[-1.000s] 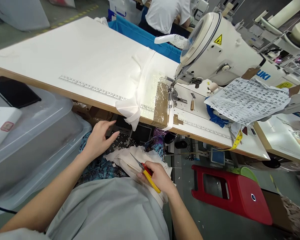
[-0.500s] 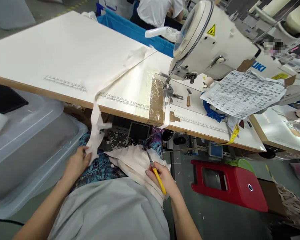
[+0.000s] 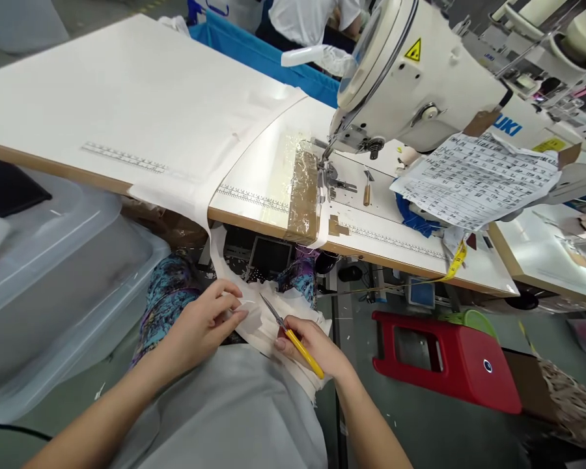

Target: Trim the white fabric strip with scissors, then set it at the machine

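My right hand (image 3: 308,345) is wrapped round yellow-handled scissors (image 3: 297,344), whose slim metal blades point up and left over the cloth. Gathered pale cream fabric (image 3: 293,306) lies in my lap under that hand. My left hand (image 3: 208,326) is at the left side of this fabric, thumb and fingers apart, with no firm grip showing. A pale fabric strip (image 3: 218,254) runs from the lap up over the table's front edge and spreads into a sheer white piece (image 3: 185,192) lying on the tabletop.
The white sewing table (image 3: 117,85) carries a sewing machine (image 3: 420,85) with a handwritten paper (image 3: 483,179) taped on. A small wooden-handled tool (image 3: 367,192) lies near the needle. A clear plastic bin (image 3: 58,260) stands left, a red stool (image 3: 449,358) right. Another person (image 3: 300,23) sits behind.
My left hand has let go of the fabric strip and moved right, close to my right hand. The strip now lies draped from the table edge into the lap. The scissors have tilted further left.
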A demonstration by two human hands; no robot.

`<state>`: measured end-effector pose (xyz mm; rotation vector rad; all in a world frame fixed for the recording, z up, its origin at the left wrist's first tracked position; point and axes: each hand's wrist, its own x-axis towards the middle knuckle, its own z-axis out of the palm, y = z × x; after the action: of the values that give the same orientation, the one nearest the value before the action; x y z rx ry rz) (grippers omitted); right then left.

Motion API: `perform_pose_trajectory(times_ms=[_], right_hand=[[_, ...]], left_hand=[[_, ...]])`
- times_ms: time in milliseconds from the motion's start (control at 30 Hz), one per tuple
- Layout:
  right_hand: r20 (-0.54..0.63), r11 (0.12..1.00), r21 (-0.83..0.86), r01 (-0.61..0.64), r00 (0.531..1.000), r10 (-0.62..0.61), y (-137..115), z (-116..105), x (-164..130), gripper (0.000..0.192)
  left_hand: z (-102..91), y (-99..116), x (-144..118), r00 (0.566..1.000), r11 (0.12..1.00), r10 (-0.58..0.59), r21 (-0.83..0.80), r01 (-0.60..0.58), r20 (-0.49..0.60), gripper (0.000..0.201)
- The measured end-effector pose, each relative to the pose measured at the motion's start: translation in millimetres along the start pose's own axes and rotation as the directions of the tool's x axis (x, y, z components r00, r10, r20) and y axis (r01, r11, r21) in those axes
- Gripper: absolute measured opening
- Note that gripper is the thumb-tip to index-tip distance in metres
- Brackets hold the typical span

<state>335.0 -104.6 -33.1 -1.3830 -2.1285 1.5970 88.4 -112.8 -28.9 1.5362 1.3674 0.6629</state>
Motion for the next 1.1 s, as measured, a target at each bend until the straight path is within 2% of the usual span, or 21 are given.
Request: perform_pose_trajectory(times_ms=[67,133,200,333,467,667,833,967,1100], right_hand=[[0.030,1.000,-0.014,0.013,0.999,-0.013,-1,-3,4,0.046],[0.071,0.999,-0.037,0.014,0.997,-0.012,-2,-5,9,0.045],[0.120,0.998,-0.058,0.022,0.993,-0.015,-2,-7,14,0.043],[0.193,0.997,-0.064,0.049,0.980,-0.036,-4,-8,23,0.042],[0.208,0.995,-0.103,0.017,0.978,0.004,-6,-5,27,0.045],[0.122,0.970,-0.242,0.021,0.992,0.009,-12,-1,27,0.049],[0.059,0.956,-0.292,0.007,0.998,0.011,-14,3,26,0.052],[0.040,0.947,-0.320,-0.014,0.999,0.028,-15,5,26,0.055],[0.016,0.903,-0.431,0.007,1.000,0.001,-20,6,29,0.052]], left_hand=[[-0.9,1,0,0.982,0.973,-0.105,-0.188,0.134,0.157,0.040],[-2.0,1,1,0.937,0.899,-0.180,-0.337,0.280,0.300,0.043],[-3.4,1,2,0.914,0.836,-0.210,-0.421,0.352,0.346,0.048],[-5.6,-4,1,0.916,0.789,-0.226,-0.489,0.372,0.331,0.050],[-5.2,-11,-1,0.922,0.763,-0.238,-0.529,0.372,0.305,0.046],[-4.3,-19,-1,0.927,0.740,-0.229,-0.565,0.364,0.296,0.039],[-6.2,-20,0,0.923,0.720,-0.231,-0.584,0.374,0.307,0.040],[-6.5,-24,0,0.921,0.693,-0.228,-0.611,0.382,0.317,0.040],[-5.1,-25,0,0.920,0.698,-0.227,-0.605,0.383,0.320,0.039]])
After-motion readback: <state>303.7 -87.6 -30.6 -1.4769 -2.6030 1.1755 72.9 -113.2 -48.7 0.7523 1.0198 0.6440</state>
